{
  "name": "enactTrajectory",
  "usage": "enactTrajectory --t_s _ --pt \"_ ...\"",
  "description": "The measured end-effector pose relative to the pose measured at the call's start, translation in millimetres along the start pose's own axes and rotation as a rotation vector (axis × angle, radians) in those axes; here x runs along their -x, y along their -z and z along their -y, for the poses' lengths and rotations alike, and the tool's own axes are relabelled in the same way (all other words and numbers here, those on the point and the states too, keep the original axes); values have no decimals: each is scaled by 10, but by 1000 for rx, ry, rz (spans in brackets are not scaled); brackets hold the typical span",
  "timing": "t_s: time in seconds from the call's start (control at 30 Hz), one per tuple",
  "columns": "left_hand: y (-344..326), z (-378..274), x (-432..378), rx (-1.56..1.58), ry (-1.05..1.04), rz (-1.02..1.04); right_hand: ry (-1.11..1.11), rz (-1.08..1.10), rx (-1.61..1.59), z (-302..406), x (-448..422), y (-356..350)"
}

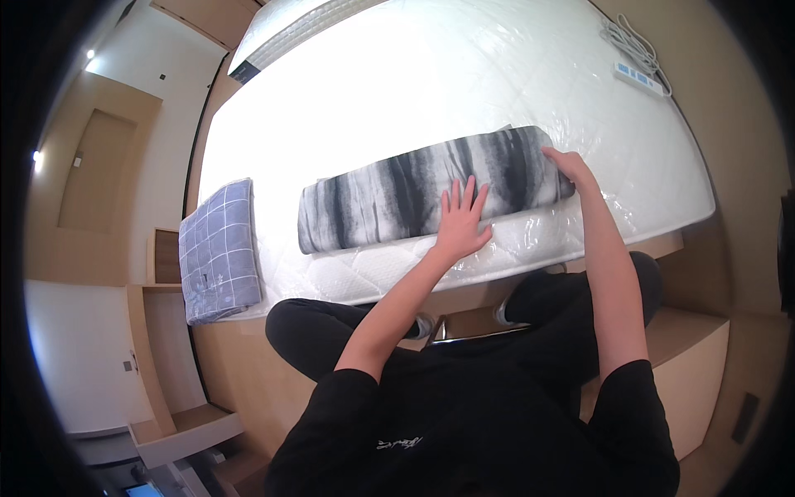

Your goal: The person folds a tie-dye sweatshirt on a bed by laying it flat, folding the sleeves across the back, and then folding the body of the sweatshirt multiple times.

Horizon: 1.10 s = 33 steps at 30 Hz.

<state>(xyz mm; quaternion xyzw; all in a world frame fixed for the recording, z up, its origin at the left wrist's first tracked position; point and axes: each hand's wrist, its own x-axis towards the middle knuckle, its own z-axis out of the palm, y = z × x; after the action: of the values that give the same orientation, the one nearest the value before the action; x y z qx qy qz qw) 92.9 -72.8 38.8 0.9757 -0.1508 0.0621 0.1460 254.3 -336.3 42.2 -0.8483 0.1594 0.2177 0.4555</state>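
Note:
A folded cloth with black, grey and white streaks (385,202) lies as a long bundle on a plastic-wrapped white mattress (546,236). My left hand (461,220) rests on the cloth's near side, fingers spread and pointing away from me. At the cloth's right end is my right hand (566,166), its thumb or a finger on the top edge; its other fingers are partly hidden, so its grip cannot be told. A folded blue-grey checked cloth (220,255) lies at the mattress's left edge, apart from both hands.
A white power strip (638,79) with a coiled cable lies near the mattress's far right. Close by my right side stands a wooden cabinet (689,373). Wooden shelving (152,360) is at the left. My knees are against the near side of the bed.

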Motion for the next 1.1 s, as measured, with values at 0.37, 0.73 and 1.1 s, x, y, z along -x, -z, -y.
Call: enactTrajectory --t_s 0.37,0.73,1.1 --pt "-471 -678 -570 -415 70 -24 51 -16 -56 -239 -71 -14" --pt "-430 -894 -902 -104 81 58 -249 443 -1062 -586 101 27" --pt "-427 -851 -1123 142 240 -59 -154 -142 -1266 -838 751 -743"
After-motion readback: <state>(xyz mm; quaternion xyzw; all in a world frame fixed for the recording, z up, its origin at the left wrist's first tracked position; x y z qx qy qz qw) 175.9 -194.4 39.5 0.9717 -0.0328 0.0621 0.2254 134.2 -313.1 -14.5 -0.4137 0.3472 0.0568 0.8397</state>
